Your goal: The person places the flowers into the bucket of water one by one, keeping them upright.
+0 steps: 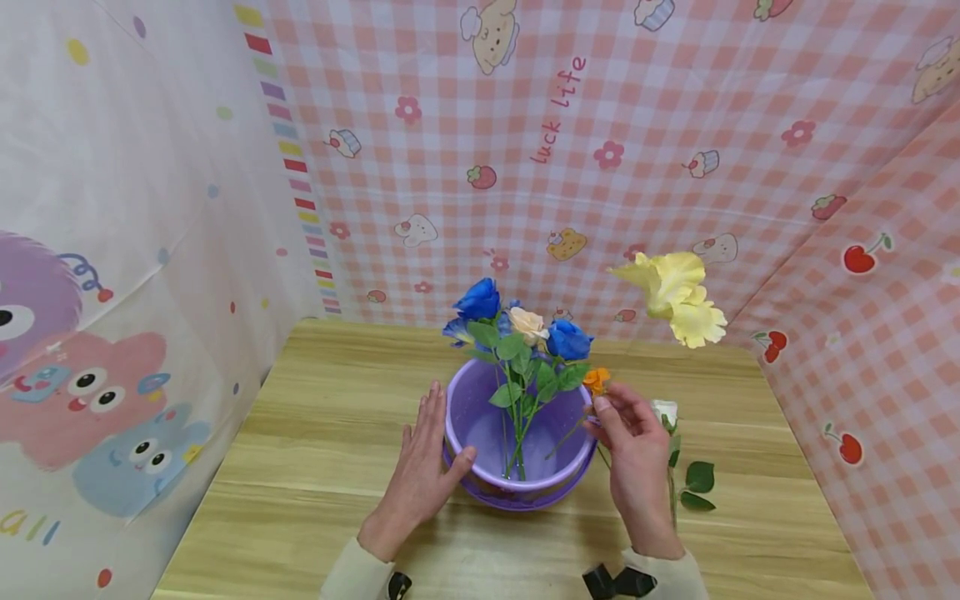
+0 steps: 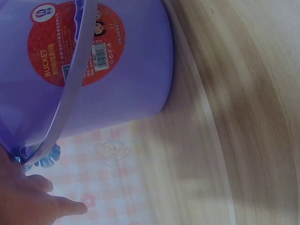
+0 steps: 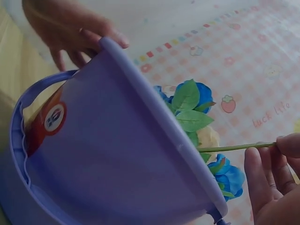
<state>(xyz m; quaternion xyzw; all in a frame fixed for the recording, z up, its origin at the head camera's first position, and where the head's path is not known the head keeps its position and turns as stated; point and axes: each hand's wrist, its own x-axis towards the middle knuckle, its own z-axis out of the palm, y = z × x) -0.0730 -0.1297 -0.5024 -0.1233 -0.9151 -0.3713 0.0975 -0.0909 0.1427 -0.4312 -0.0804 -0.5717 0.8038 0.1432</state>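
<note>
Left hand: we see our left hand (image 1: pixel 420 467) resting flat against the left side of the purple bucket (image 1: pixel 480 425), fingers straight, thumb lying on the near-left rim; it grips nothing.
Right hand: our right hand (image 1: pixel 633 454) is at the bucket's right rim, thumb and fingertips pinching a thin green stem (image 3: pixel 234 147) that leans over the rim into the bucket.
Orange flower: a small orange flower (image 1: pixel 597 380) shows just above our right fingertips, at the right rim.
Bucket: it stands on the wooden table (image 1: pixel 315 450), mid-table, between our two hands, handle down.
In the bucket: blue roses (image 1: pixel 480 298) and a peach rose (image 1: pixel 529 323) stand upright with green leaves.
Near right: a white rose (image 1: pixel 664 412) lies on the table just behind our right hand.
Far right: a yellow flower (image 1: pixel 678 296) shows well above the table.
</note>
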